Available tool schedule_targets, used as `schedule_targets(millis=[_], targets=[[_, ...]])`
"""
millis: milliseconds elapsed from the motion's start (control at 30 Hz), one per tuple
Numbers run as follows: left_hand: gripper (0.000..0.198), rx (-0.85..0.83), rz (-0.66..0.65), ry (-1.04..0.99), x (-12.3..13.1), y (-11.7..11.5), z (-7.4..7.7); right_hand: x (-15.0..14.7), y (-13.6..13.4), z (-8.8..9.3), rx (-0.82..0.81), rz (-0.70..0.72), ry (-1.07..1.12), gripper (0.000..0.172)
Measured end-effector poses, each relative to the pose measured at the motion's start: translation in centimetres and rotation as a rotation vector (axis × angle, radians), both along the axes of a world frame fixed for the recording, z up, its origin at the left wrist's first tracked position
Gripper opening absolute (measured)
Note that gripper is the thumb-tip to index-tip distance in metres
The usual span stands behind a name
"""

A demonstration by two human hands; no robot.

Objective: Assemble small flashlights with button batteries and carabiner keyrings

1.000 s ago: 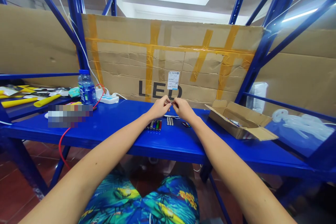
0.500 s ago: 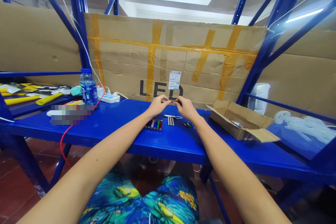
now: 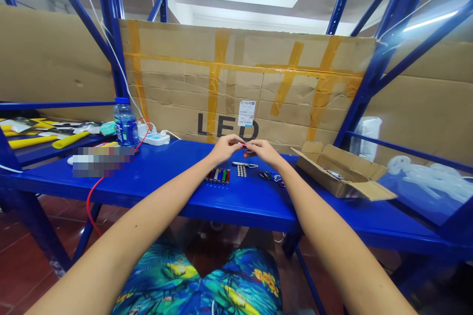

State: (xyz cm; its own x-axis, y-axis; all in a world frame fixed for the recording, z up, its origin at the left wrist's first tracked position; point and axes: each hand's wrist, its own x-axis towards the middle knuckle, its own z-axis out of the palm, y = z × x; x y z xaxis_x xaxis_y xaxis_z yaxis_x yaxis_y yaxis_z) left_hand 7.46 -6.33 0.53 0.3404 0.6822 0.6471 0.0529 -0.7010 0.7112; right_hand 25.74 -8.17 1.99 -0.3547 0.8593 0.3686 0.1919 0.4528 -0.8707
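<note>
My left hand [image 3: 224, 150] and my right hand [image 3: 266, 152] meet above the blue table, fingertips pinched around a small red metal tube [image 3: 244, 146]. The fingers cover most of it, so its ends cannot be made out. Below the left hand lies a row of coloured metal tubes [image 3: 219, 176] in red, blue, silver and green. Between the hands, nearer me, sit rows of small silver button cells [image 3: 241, 171]. Just behind them is a silver tube with a clip [image 3: 244, 164]. Several coloured carabiner clips [image 3: 271, 176] lie beside my right wrist.
At the right stands an open cardboard box [image 3: 342, 177] with shiny pieces inside. A water bottle [image 3: 125, 125], a white power strip [image 3: 157, 138] and a red cable [image 3: 88, 202] are at the left. A large cardboard sheet [image 3: 177, 88] closes off the table's back.
My right hand has turned and its fingers now lie flatter over the tube, more of whose red side shows. More of the carabiner clips show beside my right wrist.
</note>
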Motion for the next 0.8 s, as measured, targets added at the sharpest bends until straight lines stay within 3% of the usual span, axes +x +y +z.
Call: schedule_targets(millis=[100,200,300,533,800], targets=[[0.029,-0.033,0.0,-0.032,0.2,-0.2,0.3,0.0,0.1,-0.1,-0.039,-0.007,0.05,0.023],[0.051,-0.266,-0.036,-0.207,-0.3,-0.1,0.9,0.1,0.2,-0.3,-0.023,-0.033,0.07,0.023],[0.069,-0.451,-0.185,-0.354,-1.4,0.1,1.5,0.1,0.1,-0.3,0.005,-0.04,0.006,0.023],[0.08,-0.517,-0.295,-0.396,-2.5,0.3,1.4,0.0,-0.1,-0.1,0.014,-0.052,-0.074,0.018],[0.08,-0.517,-0.275,-0.376,-2.3,0.1,1.4,0.2,0.3,-0.4,0.032,-0.023,-0.071,0.017]])
